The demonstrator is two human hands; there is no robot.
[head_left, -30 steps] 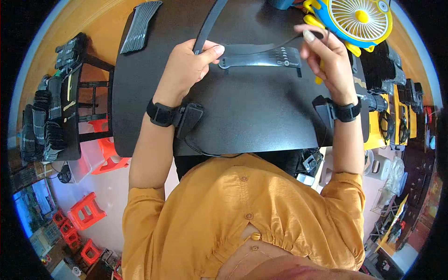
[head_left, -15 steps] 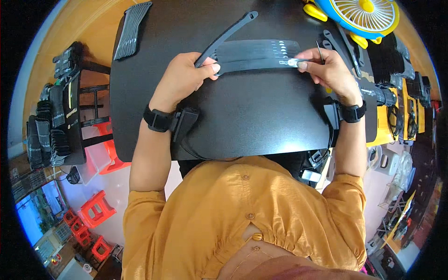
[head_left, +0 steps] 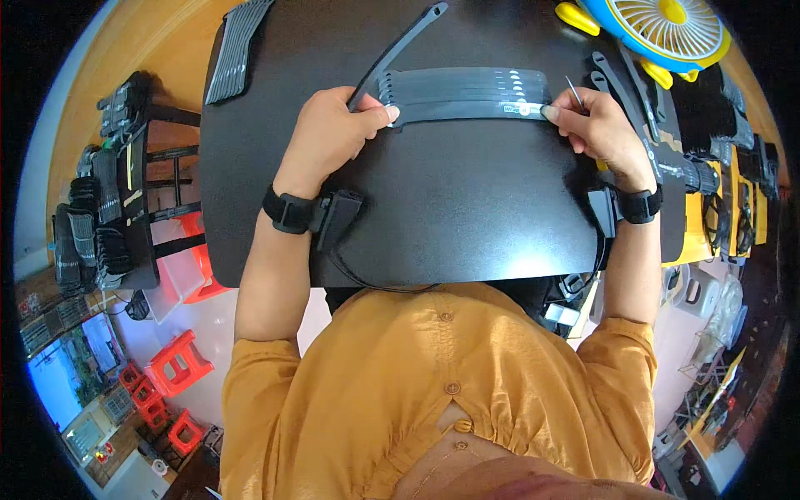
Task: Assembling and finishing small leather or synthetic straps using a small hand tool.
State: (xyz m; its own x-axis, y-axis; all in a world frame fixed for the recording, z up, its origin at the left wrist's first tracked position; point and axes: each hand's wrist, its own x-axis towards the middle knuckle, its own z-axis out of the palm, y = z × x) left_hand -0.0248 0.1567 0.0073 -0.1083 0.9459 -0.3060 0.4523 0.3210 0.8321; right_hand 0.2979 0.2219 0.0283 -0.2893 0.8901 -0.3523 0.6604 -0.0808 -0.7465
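Note:
A row of overlapping dark grey straps (head_left: 454, 86) lies on the black table, with pale marks towards its right end. My left hand (head_left: 337, 133) is closed at its left end, thumb pressing the end of the nearest strap (head_left: 467, 111). From between the same hand's fingers another strap (head_left: 398, 52) sticks up and away, its holed tip at the far side. My right hand (head_left: 596, 133) pinches the right end of the nearest strap, beside a white printed label. A thin pointed metal tool (head_left: 572, 90) juts out from its fingers; the rest of it is mostly hidden.
A blue and yellow fan (head_left: 662, 29) stands at the far right, with loose straps (head_left: 637, 92) beside it. A fanned bundle of straps (head_left: 236, 54) lies at the far left. Cables run from black wrist devices (head_left: 337, 218). Red stools (head_left: 179, 364) stand on the floor at left.
The nearest strap has come closer in line with the row behind it. Both hands have shifted slightly with it, and the whole view has moved a little.

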